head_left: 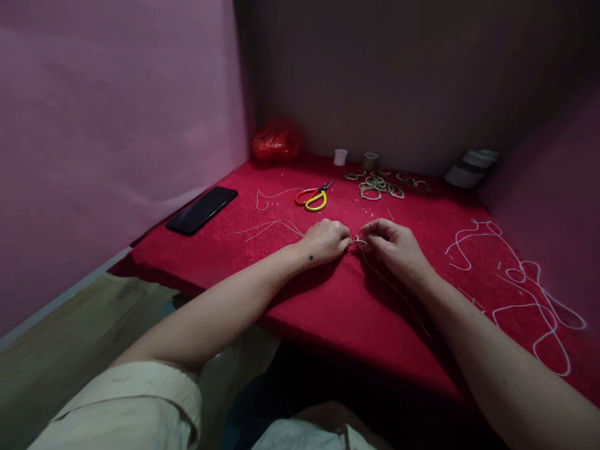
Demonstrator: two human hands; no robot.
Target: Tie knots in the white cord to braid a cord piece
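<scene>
My left hand (327, 239) rests on the red cloth with its fingers closed on a thin pale cord, whose loose strands (276, 223) trail out to the left. Just to its right, my right hand (391, 244) pinches the same cord between thumb and forefinger. A small knotted part (359, 240) shows in the narrow gap between the two hands. From there one thin end (396, 289) hangs down and to the right across the cloth. Scissors (315, 197) with one red and one yellow handle lie beyond my left hand.
A black phone (202, 210) lies at the left edge of the red table (300, 312). Bracelets (375, 186), two spools (340, 157), a red plastic bag (276, 142) and a white container (470, 169) stand toward the back. Loose white cord (539, 294) spreads at right. Walls enclose the table.
</scene>
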